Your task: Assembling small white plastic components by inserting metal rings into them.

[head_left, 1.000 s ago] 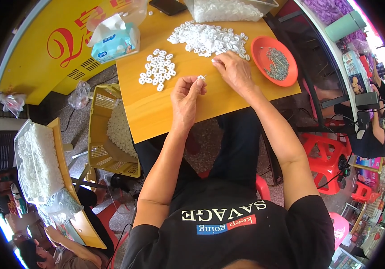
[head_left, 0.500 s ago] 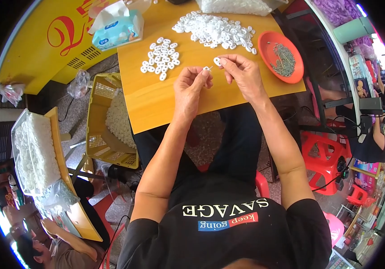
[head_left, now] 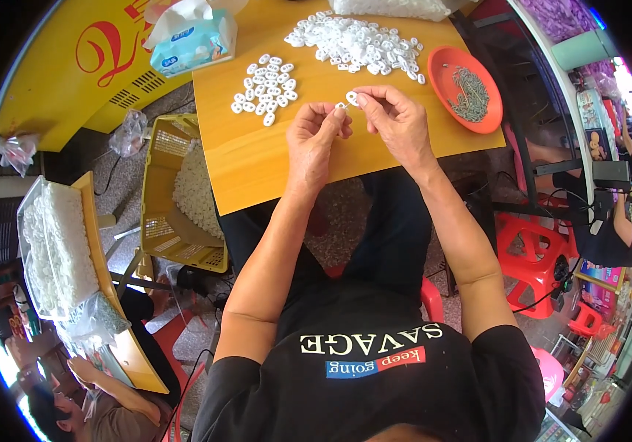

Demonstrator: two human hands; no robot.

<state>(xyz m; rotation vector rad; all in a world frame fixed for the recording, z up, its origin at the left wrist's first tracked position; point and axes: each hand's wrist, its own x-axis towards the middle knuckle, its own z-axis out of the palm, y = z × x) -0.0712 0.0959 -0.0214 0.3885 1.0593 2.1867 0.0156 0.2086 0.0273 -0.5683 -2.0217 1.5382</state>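
Over the near part of the wooden table [head_left: 257, 166], my left hand [head_left: 314, 136] and my right hand [head_left: 397, 121] meet fingertip to fingertip. Each pinches a small white ring-shaped plastic piece [head_left: 347, 100] between thumb and forefinger, the two pieces touching. A small group of white pieces [head_left: 264, 87] lies to the left of my hands. A larger heap of white pieces [head_left: 356, 43] lies beyond them. An orange dish [head_left: 441, 74] with small metal parts sits at the right.
A tissue pack [head_left: 191, 40] stands at the table's far left corner. A yellow crate [head_left: 176, 195] with white pieces sits on the floor to the left. Red plastic stools [head_left: 533, 254] stand at the right. Another person [head_left: 91, 409] sits at the lower left by a tray of white pieces.
My right hand left the large heap and came toward me with a piece. Both hands rose off the table and now meet at the fingertips.
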